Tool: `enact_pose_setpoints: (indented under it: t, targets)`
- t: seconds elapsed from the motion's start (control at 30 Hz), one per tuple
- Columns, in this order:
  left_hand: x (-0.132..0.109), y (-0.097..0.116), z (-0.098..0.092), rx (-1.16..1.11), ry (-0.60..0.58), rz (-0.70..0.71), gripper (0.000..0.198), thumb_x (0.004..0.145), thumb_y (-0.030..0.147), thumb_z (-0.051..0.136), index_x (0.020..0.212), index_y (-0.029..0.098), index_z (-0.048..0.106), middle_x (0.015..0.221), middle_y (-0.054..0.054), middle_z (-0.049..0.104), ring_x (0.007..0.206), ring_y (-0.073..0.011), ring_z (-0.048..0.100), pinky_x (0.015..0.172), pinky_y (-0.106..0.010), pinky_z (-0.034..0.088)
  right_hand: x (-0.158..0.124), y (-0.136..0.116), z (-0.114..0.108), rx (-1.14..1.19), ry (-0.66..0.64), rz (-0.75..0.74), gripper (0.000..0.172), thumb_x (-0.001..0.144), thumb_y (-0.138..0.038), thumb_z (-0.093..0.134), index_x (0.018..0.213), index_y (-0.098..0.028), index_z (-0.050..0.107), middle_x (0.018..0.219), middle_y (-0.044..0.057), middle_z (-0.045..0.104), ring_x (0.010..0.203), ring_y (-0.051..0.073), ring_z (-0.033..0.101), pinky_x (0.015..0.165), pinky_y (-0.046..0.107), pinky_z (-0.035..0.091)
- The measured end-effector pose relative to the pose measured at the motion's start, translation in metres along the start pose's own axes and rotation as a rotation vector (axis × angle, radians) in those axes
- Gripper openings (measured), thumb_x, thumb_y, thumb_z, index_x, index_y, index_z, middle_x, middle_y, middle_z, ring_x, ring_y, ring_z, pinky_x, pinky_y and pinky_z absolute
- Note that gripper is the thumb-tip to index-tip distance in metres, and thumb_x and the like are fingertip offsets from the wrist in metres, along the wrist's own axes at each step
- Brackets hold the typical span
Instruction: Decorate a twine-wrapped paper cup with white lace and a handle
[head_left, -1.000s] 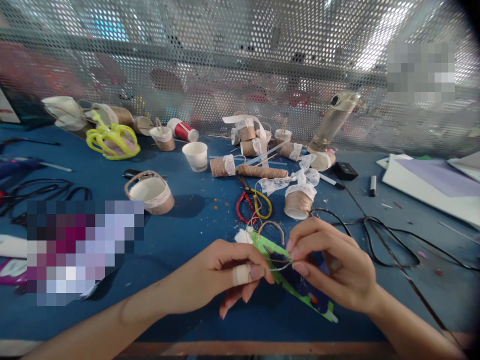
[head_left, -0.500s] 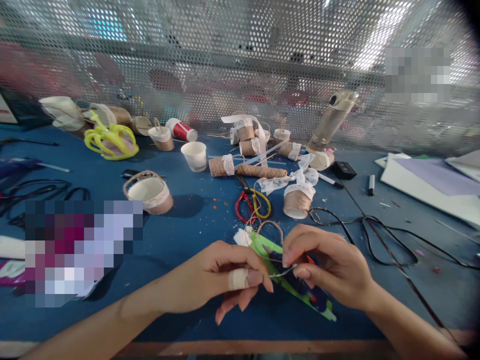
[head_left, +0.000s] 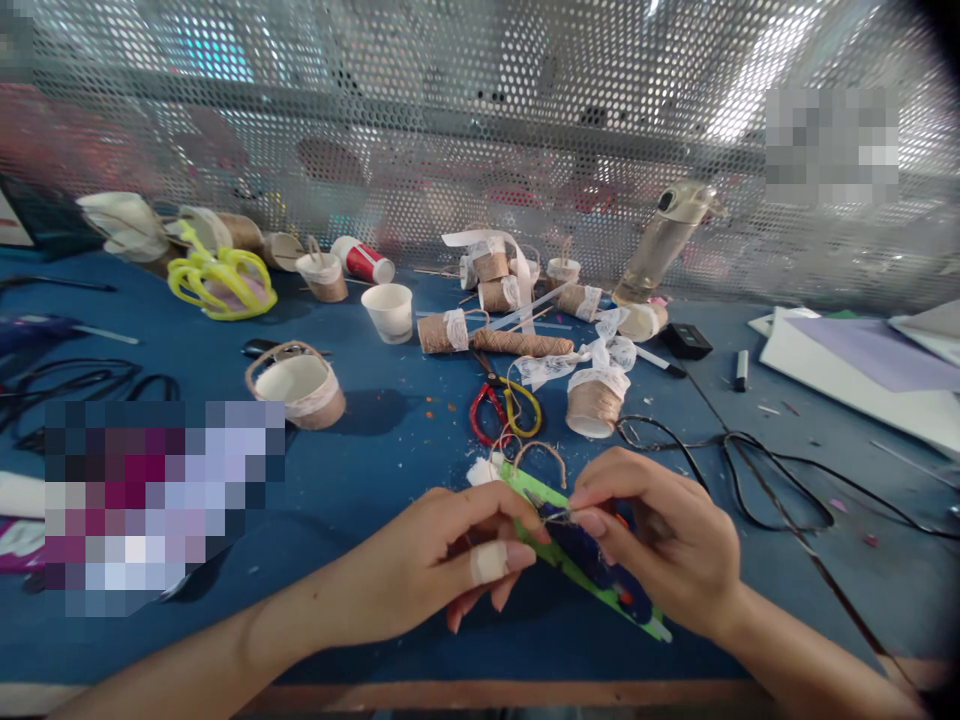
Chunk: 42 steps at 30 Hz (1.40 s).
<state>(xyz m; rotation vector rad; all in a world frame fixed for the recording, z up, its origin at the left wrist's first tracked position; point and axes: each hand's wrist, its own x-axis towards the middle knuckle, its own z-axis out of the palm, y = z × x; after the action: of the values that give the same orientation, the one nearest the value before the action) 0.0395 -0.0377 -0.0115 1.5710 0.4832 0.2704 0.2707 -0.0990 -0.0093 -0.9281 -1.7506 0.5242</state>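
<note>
My left hand (head_left: 480,555), with a bandage round its thumb, is curled near the middle front, its index fingertip by a thin strand. My right hand (head_left: 652,540) pinches the thin strand (head_left: 556,517) between thumb and index finger. Below both hands lies a blue glue gun (head_left: 592,560) on a green strip (head_left: 574,575). A curved piece of twine (head_left: 555,455) arches just beyond the hands. Scissors with red and yellow handles (head_left: 506,410) lie behind them. What my left fingers grip is too small to make out.
A twine-wrapped cup (head_left: 596,405) with lace stands behind my right hand; a handled cup (head_left: 300,385) is left. Black cable (head_left: 750,480) loops at right. A bottle (head_left: 664,245) leans against the mesh wall (head_left: 420,130). A twine spool (head_left: 525,343) lies mid-table.
My hands have drawn slightly closer together. The strand between them shows a shorter stretch, and my left thumb has moved down from it.
</note>
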Motion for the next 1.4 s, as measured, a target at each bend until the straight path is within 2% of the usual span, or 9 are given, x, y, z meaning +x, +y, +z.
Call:
enact_pose_setpoints:
  t: [0.2,0.33,0.5,0.77,0.97,1.07,1.2,1.3,1.4]
  targets:
    - [0.000,0.000,0.004,0.141,0.033,0.060,0.025,0.108,0.033,0.044,0.092,0.018,0.054,0.074,0.003,0.067,0.046,-0.0035,0.055,0.050,-0.012,0.045,-0.001,-0.004,0.003,-0.101,0.053,-0.021,0.011,0.089,-0.007,0.070,0.094,-0.017,0.069,0.081,0.003,0.070,0.068,0.013,0.067,0.051,0.021,0.051]
    - [0.001,-0.005,0.004,0.154,0.067,0.107,0.023,0.109,0.030,0.040,0.098,0.018,0.058,0.077,0.002,0.069,0.055,-0.0067,0.064,0.055,-0.014,0.050,-0.001,-0.004,0.004,-0.104,0.074,-0.019,0.010,0.089,-0.008,0.069,0.093,-0.017,0.068,0.081,0.003,0.068,0.065,0.012,0.066,0.049,0.020,0.051]
    - [0.000,-0.014,0.000,0.575,0.202,0.279,0.022,0.103,0.013,0.045,0.118,0.020,0.059,0.082,0.002,0.070,0.061,-0.0087,0.063,0.062,-0.017,0.051,-0.001,-0.004,0.006,-0.157,0.093,-0.023,0.013,0.089,-0.005,0.067,0.092,-0.018,0.066,0.081,0.003,0.068,0.065,0.012,0.067,0.044,0.020,0.047]
    - [-0.002,-0.014,0.004,0.644,0.165,0.371,0.026,0.104,0.009,0.036,0.119,0.018,0.055,0.084,0.002,0.072,0.055,-0.0067,0.066,0.060,-0.015,0.053,-0.001,-0.006,0.003,-0.270,0.107,-0.112,0.014,0.087,-0.003,0.069,0.090,-0.017,0.067,0.081,0.004,0.071,0.071,0.014,0.071,0.053,0.021,0.052]
    - [-0.003,-0.020,0.005,1.077,0.426,0.532,0.017,0.105,0.020,0.050,0.121,0.018,0.054,0.092,-0.004,0.079,0.073,-0.0183,0.076,0.062,-0.024,0.056,-0.003,-0.006,0.006,-0.283,0.128,-0.061,0.016,0.087,-0.003,0.065,0.090,-0.019,0.063,0.078,0.002,0.067,0.068,0.015,0.068,0.051,0.023,0.050]
    - [-0.006,-0.023,0.003,1.246,0.436,0.580,0.022,0.103,0.012,0.046,0.124,0.014,0.053,0.090,-0.008,0.079,0.073,-0.0210,0.076,0.061,-0.026,0.055,-0.003,-0.006,0.009,-0.303,0.145,-0.052,0.016,0.087,-0.003,0.065,0.090,-0.019,0.062,0.075,0.002,0.066,0.065,0.014,0.066,0.053,0.025,0.051]
    - [-0.010,-0.021,0.001,1.169,0.383,0.510,0.029,0.102,0.008,0.040,0.127,0.016,0.051,0.094,-0.006,0.078,0.067,-0.0169,0.073,0.060,-0.024,0.053,-0.001,-0.008,0.008,-0.330,0.160,-0.110,0.019,0.085,0.000,0.068,0.090,-0.018,0.064,0.074,0.003,0.068,0.067,0.015,0.068,0.058,0.025,0.054]
    - [-0.009,-0.018,0.001,0.943,0.292,0.434,0.028,0.101,0.009,0.041,0.124,0.019,0.054,0.086,0.000,0.075,0.053,-0.0095,0.063,0.056,-0.018,0.050,0.001,-0.010,0.003,-0.293,0.151,-0.122,0.017,0.085,-0.002,0.070,0.089,-0.018,0.066,0.077,0.004,0.071,0.068,0.015,0.070,0.056,0.023,0.054]
    - [-0.006,-0.014,0.000,0.674,0.173,0.360,0.026,0.104,0.012,0.040,0.123,0.020,0.056,0.084,0.001,0.072,0.053,-0.0067,0.061,0.057,-0.015,0.049,0.002,-0.009,-0.003,-0.146,0.088,-0.084,0.012,0.087,-0.007,0.072,0.090,-0.018,0.068,0.077,0.004,0.071,0.068,0.015,0.069,0.055,0.024,0.054]
